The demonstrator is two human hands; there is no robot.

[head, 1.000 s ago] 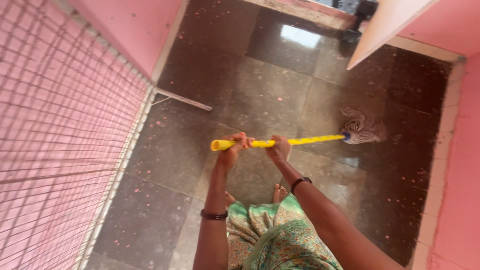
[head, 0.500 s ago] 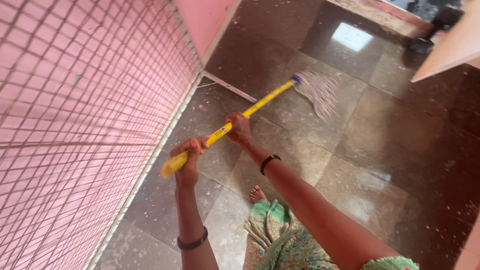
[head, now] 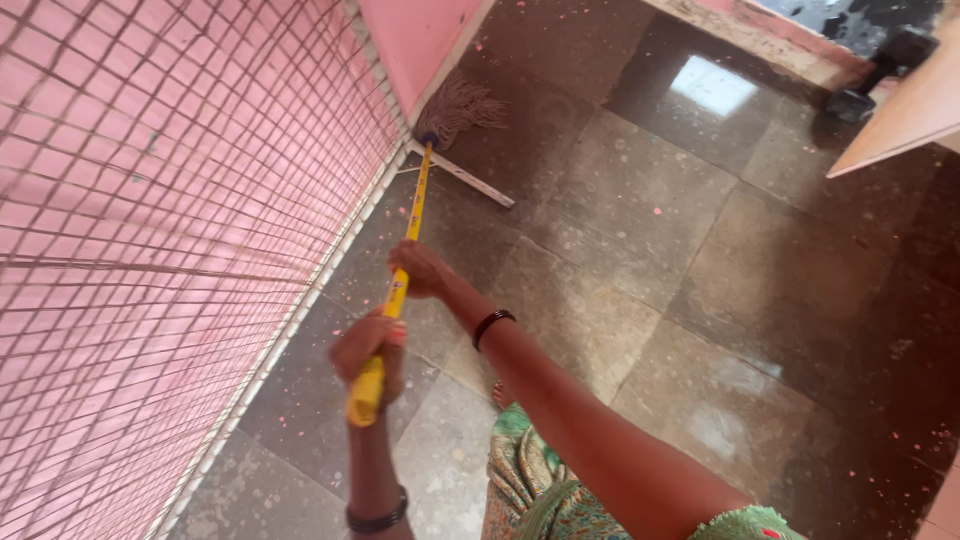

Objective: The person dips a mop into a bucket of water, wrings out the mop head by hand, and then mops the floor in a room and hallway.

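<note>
Hands number two, and both close around one yellow mop handle [head: 400,280]. The left hand [head: 368,350] wraps the handle near its butt end, fingers curled fully round it, the thumb side facing up the shaft. The right hand [head: 420,270] grips the same handle further toward the mop head, fist closed, knuckles turned away from the camera. Each wrist carries one dark bangle, two in all: one on the left wrist [head: 376,520] and one on the right wrist [head: 492,325].

The handle runs away from the hands to a single stringy mop head [head: 462,105], which lies on the dark stone floor [head: 640,230] against the base of the pink wall [head: 415,35]. Just this side of the mop head, one pale strip [head: 465,178] lies flat across the floor, and the handle crosses above its end. Left of the handle stands one pink wire mesh panel [head: 150,230], its lower edge running alongside the shaft. Pink specks dot the floor tiles around the handle. Below the right forearm, green patterned cloth [head: 530,485] hangs, well back from the mop head. Far beyond the mop head, to its right, one pale door edge [head: 900,110] reaches in from the corner.
</note>
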